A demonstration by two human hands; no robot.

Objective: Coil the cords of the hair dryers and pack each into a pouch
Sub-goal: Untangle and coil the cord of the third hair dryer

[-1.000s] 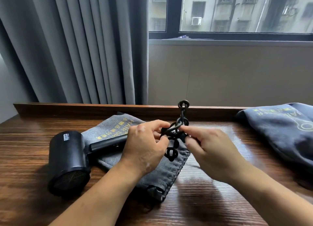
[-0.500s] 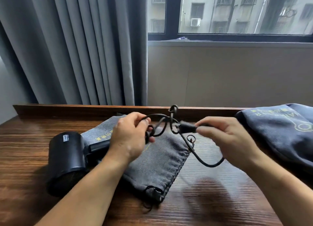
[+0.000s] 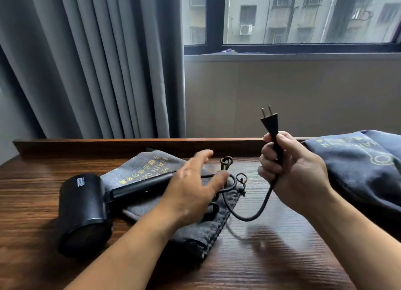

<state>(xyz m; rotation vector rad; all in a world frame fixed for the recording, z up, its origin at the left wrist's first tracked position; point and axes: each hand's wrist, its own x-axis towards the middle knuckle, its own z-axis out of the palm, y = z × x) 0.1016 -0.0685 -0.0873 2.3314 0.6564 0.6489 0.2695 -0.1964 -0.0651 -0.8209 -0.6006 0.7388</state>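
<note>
two metal prongs are pointing up from the black plug (image 3: pixel 269 121), whose neck the right hand (image 3: pixel 293 172) is gripping in curled fingers above the wooden table (image 3: pixel 282 257). the kinked black cord (image 3: pixel 258 211) is sagging from it to the grey pouch (image 3: pixel 138 170), where the left hand (image 3: pixel 191 194) is hovering, fingers spread, holding nothing, beside the black hair dryer (image 3: pixel 84 207).

Left of the right grip (image 3: pixel 290 172), the grey pouch (image 3: pixel 138 172) bears yellow "HAIR DRY", upside down, beside Chinese characters. Right of it, the blue pouch (image 3: pixel 358 170) shows yellow "AIR". The hair dryer (image 3: pixel 86 207) label is illegible.
</note>
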